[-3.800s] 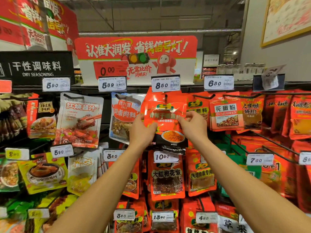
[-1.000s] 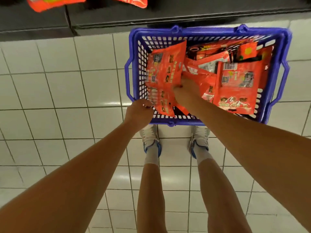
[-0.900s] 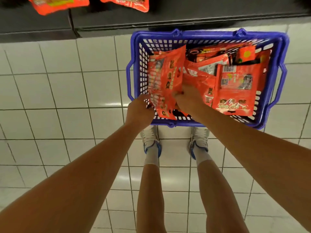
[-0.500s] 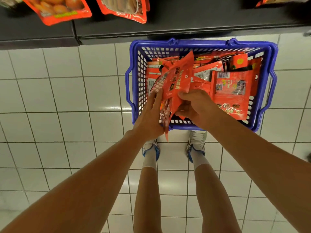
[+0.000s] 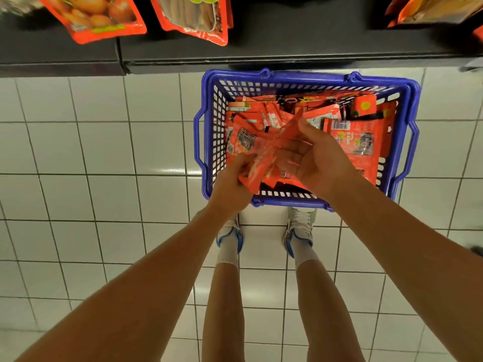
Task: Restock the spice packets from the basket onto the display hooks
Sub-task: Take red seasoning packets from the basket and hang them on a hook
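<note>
Red foil fills the blue basket point(image 5: 311, 81), which sits on the white tiled floor point(image 5: 91, 152) just in front of the person's shoes point(image 5: 299, 227) and below the dark base of the display point(image 5: 261, 56). Half a second ago both hands were closing on a bunch of packets at the basket's near edge; now that bunch point(image 5: 257, 158) is lifted off the pile and fanned between them, blurred by motion. The left hand point(image 5: 230, 186) pinches its lower corner with curled fingers, and the right hand point(image 5: 318, 163) curls round its right side, thumb on top. Moments earlier the view was up at the hooks, hanging a packet, so this reads as the fetch for the next round. The many spice packets point(image 5: 358, 137) left loose in the basket suggest the restock is far from over. Two hung packets point(image 5: 188, 19) show at the top edge. The bunch probably needs squaring up so the hang holes line up before it goes onto a hook.
</note>
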Available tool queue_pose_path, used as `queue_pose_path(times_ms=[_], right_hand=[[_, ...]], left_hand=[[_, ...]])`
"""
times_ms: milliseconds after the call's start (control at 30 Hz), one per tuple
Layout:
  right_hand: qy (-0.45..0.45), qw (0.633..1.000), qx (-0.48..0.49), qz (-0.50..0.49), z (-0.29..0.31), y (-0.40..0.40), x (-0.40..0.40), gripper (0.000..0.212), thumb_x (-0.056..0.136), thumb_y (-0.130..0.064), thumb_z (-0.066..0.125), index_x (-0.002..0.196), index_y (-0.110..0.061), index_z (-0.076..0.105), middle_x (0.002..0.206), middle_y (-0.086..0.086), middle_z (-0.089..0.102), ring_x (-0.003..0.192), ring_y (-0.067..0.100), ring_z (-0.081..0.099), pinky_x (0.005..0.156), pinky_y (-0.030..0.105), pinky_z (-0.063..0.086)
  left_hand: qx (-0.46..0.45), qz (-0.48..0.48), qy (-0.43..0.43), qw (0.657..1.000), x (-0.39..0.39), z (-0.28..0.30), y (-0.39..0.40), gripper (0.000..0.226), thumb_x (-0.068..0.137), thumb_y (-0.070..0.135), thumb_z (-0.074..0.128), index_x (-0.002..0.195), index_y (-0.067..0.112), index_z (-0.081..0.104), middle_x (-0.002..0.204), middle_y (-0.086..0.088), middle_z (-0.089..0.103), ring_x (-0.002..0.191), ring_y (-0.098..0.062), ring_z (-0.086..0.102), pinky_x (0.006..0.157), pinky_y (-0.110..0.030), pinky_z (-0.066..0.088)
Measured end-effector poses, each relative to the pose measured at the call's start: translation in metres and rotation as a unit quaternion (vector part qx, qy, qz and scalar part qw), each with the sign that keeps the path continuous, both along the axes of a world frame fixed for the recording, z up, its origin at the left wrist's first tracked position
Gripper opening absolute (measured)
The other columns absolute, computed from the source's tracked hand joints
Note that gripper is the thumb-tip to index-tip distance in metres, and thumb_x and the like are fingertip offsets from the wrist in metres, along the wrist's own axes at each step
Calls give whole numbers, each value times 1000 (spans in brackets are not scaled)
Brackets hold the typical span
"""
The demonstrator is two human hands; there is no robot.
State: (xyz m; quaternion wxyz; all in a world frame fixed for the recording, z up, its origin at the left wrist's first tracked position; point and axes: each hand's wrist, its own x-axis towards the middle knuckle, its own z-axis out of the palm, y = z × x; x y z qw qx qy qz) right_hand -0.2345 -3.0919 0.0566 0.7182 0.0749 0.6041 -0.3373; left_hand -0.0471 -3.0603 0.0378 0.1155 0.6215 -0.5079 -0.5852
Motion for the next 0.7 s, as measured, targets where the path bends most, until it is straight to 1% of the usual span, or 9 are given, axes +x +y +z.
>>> queue_pose_path(times_ms=[67, 100, 167, 267, 333, 400, 467, 567, 700], right_hand=[[45, 998, -11, 38, -5, 1, -4, 36, 95, -51, 62, 97, -16, 69, 86, 2, 76, 78, 18, 73, 65, 35, 59], [75, 995, -21, 68, -8, 3, -4, 32, 93, -49, 64, 98, -18, 70, 87, -2, 76, 81, 15, 72, 69, 36, 58], [153, 977, -48, 143, -13, 8, -3, 16, 88, -31, 67, 100, -22, 70, 89, -10, 75, 84, 6, 71, 76, 34, 51], [240, 954, -77, 159, -17, 16, -4, 35, 77, -15, 73, 108, -28, 63, 97, -14, 72, 83, -2, 68, 74, 27, 46], [226, 965, -59, 117, -17, 17, -9, 57, 73, -17, 76, 124, -26, 53, 108, -11, 69, 89, -1, 68, 75, 28, 47], [148, 984, -43, 85, -15, 17, -18, 66, 70, -24, 77, 131, -20, 52, 110, -5, 72, 94, 10, 70, 75, 32, 50], [78, 991, -57, 91, -7, 15, -25, 46, 77, -26, 79, 119, -16, 64, 99, -1, 76, 86, 17, 73, 70, 33, 54], [104, 985, -88, 105, 13, 11, -29, 12, 88, -23, 76, 99, -18, 74, 95, 2, 78, 83, 23, 75, 68, 35, 56], [138, 978, -142, 59, 60, -8, -30, 7, 88, -16, 76, 90, -22, 80, 98, 6, 79, 90, 28, 77, 69, 39, 62]], left_hand=[[62, 87, 19, 994, 0, 1, -6, 20, 97, 8, 62, 114, -3, 62, 102, -27, 66, 96, -43, 65, 83, -61, 56], [96, 120, 40, 987, 1, 3, -8, 16, 97, 3, 61, 113, 0, 64, 107, -28, 65, 102, -46, 64, 87, -63, 55], [160, 172, 90, 968, 3, 7, -11, 27, 94, -3, 63, 112, 18, 67, 116, -18, 69, 110, -37, 67, 94, -60, 55], [216, 213, 138, 943, 7, 12, -12, 44, 89, -6, 66, 112, 31, 63, 119, -4, 72, 113, -27, 69, 89, -49, 58], [251, 222, 146, 931, 11, 16, -14, 45, 87, -5, 68, 117, 28, 61, 114, 0, 75, 109, -26, 71, 86, -44, 59], [272, 225, 157, 922, 14, 24, -18, 47, 86, -5, 68, 123, 23, 60, 115, -1, 76, 107, -27, 72, 90, -48, 58], [273, 226, 170, 920, 17, 35, -24, 49, 87, -4, 67, 129, 19, 58, 119, -6, 74, 108, -30, 72, 96, -52, 56], [265, 226, 191, 918, 21, 58, -35, 48, 90, 1, 65, 134, 16, 57, 124, -10, 72, 113, -33, 70, 101, -54, 53], [241, 230, 208, 920, 17, 102, -49, 46, 93, 8, 65, 137, 14, 56, 128, -12, 70, 116, -35, 68, 104, -53, 51]])
